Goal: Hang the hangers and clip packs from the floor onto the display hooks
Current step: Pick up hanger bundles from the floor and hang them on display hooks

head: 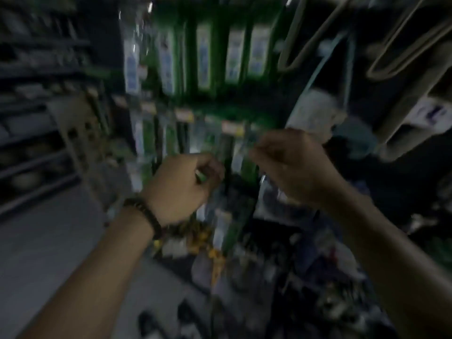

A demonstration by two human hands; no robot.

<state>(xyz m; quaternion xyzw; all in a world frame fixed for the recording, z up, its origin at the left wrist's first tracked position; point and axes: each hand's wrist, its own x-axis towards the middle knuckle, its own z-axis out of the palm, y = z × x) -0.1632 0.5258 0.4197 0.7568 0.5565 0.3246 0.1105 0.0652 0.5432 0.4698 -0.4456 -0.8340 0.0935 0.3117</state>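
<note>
Green clip pack (201, 177) | gripped by left hand (181, 187) | right hand (291, 167) curled, hold unclear

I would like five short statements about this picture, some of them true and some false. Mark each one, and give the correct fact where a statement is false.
1. A dark beaded bracelet is on the left wrist. True.
2. The left hand and the right hand are both raised in front of the display. True.
3. The left hand lies flat and open. False: its fingers are curled round a small green thing, which is too blurred to name.
4. The packs on the upper hooks are red. False: they are green packs.
5. Pale hangers hang at the upper right. True.
</note>
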